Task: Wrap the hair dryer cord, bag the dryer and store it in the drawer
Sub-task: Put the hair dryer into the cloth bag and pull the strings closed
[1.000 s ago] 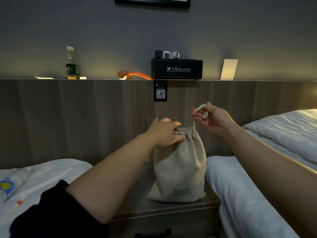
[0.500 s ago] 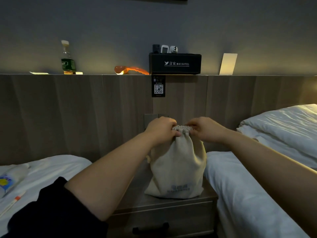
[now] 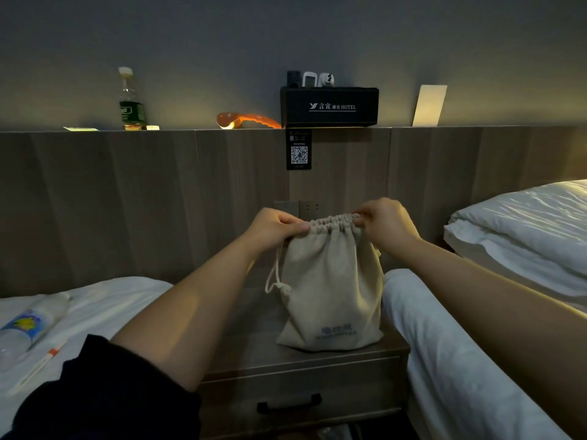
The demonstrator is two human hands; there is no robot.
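Observation:
A beige drawstring bag (image 3: 330,287) stands upright on the nightstand (image 3: 254,354) between two beds. Its gathered mouth is pinched at both ends: my left hand (image 3: 274,227) grips the left end, my right hand (image 3: 386,222) the right end. A knotted loop of drawstring (image 3: 276,281) hangs down the bag's left side. The hair dryer is hidden; the bag bulges as if full. The nightstand drawer (image 3: 298,395), with a dark handle (image 3: 289,405), is closed below.
White beds flank the nightstand, the left (image 3: 104,306) with a plastic bottle (image 3: 28,325) and a thin stick on it, the right (image 3: 470,369) with a pillow (image 3: 527,223). The headboard ledge holds a green-label bottle (image 3: 131,103), an orange object (image 3: 247,120), a black hotel box (image 3: 330,106) and a card (image 3: 428,105).
My right hand let the raised drawstring loop drop and came down to the bag's mouth. Both hands have since spread apart, stretching the gathered top wider.

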